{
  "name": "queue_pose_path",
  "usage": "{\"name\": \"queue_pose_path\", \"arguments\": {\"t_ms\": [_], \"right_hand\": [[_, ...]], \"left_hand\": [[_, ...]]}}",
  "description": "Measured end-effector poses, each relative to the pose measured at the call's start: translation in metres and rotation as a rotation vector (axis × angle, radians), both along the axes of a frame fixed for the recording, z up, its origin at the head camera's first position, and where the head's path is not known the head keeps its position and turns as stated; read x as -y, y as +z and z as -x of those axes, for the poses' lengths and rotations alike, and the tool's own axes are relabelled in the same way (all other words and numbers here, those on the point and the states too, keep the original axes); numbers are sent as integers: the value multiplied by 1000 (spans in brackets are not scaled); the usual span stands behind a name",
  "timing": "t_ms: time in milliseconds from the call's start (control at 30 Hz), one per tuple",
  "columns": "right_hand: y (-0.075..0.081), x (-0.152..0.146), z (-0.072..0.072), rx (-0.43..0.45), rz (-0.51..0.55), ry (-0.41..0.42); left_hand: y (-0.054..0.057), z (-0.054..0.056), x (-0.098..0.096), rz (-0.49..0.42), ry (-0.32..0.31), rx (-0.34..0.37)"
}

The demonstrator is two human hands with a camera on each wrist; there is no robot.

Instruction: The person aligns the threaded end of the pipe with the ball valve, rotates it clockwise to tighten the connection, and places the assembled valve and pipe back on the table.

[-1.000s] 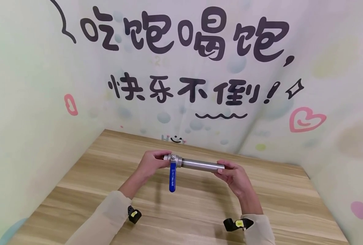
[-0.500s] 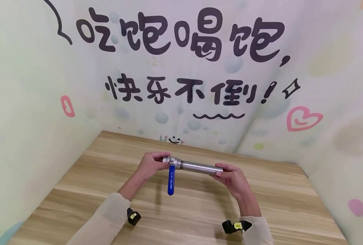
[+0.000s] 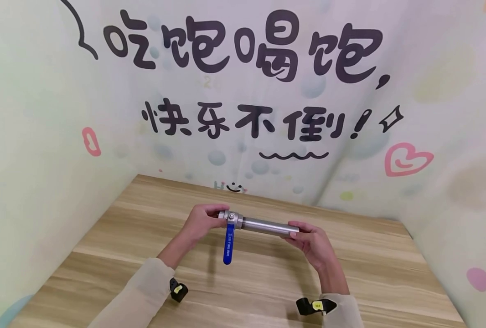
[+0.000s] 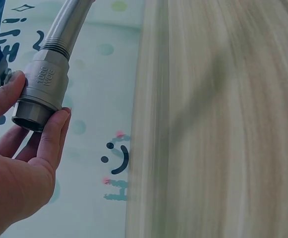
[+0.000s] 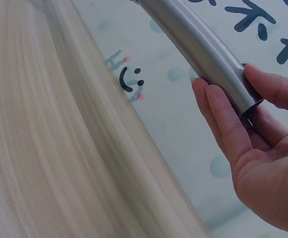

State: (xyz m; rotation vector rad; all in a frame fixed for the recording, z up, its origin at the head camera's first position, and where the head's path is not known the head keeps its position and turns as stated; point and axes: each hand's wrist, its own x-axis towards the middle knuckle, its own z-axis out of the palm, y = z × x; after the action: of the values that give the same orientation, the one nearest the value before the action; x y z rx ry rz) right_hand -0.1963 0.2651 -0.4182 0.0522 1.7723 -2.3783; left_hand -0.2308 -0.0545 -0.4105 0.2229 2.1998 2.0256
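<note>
A silver ball valve (image 3: pixel 232 218) with a blue lever handle (image 3: pixel 228 244) is joined to a grey metal pipe (image 3: pixel 269 226) by the pipe's threaded end. My left hand (image 3: pixel 199 226) grips the valve's outer end between thumb and fingers. In the left wrist view, the valve body (image 4: pixel 47 78) shows raised lettering and an open round end. My right hand (image 3: pixel 313 241) holds the far end of the pipe, thumb on one side and fingers on the other. Valve and pipe hang above the table, roughly level, with the lever pointing towards me.
Beneath lies a wood-grain table (image 3: pixel 247 282), with shadows of the arms and pipe on it. A printed white backdrop (image 3: pixel 243 173) with dark lettering rises at the back, and further pale walls stand at both sides. Black wrist cameras (image 3: pixel 179 290) are worn on both arms.
The lever has swung slightly lower in view as the valve and pipe turn a little in my hands. Both hands keep their grip. The head view has shifted slightly.
</note>
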Motion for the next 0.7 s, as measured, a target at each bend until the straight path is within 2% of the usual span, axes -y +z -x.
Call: {"name": "queue_pose_path", "arguments": {"t_ms": [333,700], "right_hand": [[-3,1,1,-69,-18,6],[-5,0,2,-98,-36,30]], "left_hand": [[-2,-1,0,-30,14,2],[-6,1,0,-33,24,12]]}}
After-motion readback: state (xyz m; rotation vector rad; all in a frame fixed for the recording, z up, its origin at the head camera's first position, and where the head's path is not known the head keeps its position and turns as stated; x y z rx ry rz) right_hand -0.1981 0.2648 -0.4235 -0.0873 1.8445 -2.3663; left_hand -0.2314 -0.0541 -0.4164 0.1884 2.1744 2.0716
